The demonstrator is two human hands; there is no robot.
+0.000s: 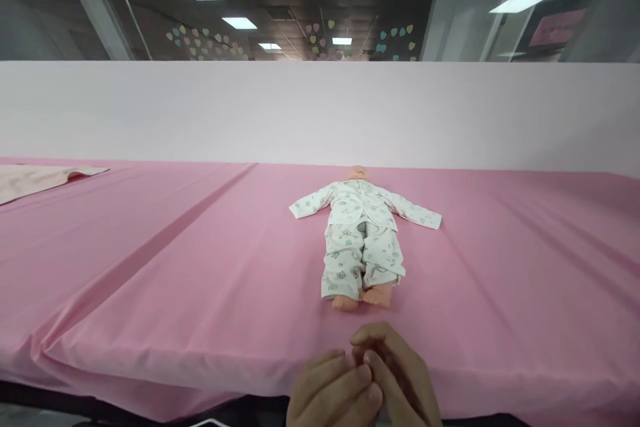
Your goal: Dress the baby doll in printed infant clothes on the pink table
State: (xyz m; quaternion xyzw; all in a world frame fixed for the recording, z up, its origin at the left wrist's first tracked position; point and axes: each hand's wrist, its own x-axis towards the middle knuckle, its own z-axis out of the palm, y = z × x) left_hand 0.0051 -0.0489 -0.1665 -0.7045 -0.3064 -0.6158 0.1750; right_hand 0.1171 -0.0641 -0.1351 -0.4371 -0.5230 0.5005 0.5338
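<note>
A baby doll (361,207) lies on its back on a pink sheet, its feet toward me and its head at the far side. It wears a white patterned top and matching trousers; both sleeves stretch outward and the bare feet show. Close to the near edge, below the doll's feet, my left hand (333,392) and my right hand (395,373) meet with curled fingers. Their fingertips touch each other, and I see no object in them. Neither hand touches the doll.
The pink sheet (200,293) covers a wide table and hangs over its front edge, with creases on the left. A pale cloth (40,180) lies at the far left. Behind stands a low white wall (200,110) with glass above it.
</note>
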